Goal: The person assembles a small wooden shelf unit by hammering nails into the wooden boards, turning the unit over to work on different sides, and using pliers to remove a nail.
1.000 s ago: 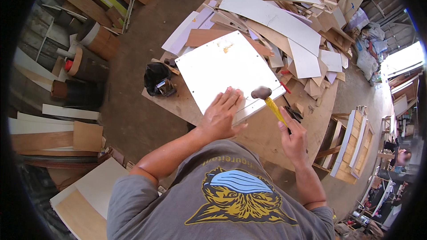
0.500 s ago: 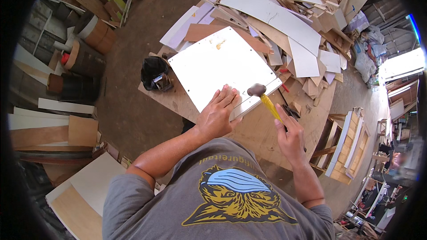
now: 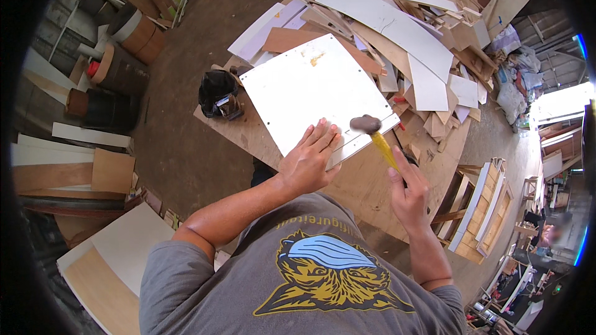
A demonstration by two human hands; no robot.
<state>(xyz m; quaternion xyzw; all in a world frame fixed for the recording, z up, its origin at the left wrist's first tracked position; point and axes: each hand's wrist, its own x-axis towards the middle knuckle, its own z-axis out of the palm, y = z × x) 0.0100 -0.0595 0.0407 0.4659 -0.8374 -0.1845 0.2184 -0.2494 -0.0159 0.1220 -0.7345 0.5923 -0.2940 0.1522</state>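
A square white panel piece (image 3: pixel 304 90) lies on the wooden worktable, with small dark dots along its edges and a brown stain near its far corner. My left hand (image 3: pixel 312 155) rests on its near edge, fingers spread flat over the white face. My right hand (image 3: pixel 408 195) is wrapped round the yellow handle of a hammer (image 3: pixel 366 125). The dark, slightly blurred hammer head is over the panel's near right part, close to a narrow strip along that edge; I cannot tell whether it touches.
Beside the panel's left corner stands a black bag-like container (image 3: pixel 217 94). Offcuts of board (image 3: pixel 391 28) are heaped on the far side of the worktable (image 3: pixel 366 180). A wooden frame (image 3: pixel 481 211) stands at the right, and boards (image 3: pixel 56 167) are stacked at the left.
The hammer head has shifted slightly within the same area over the panel. My left hand stays on the panel. The whole view has moved a little.
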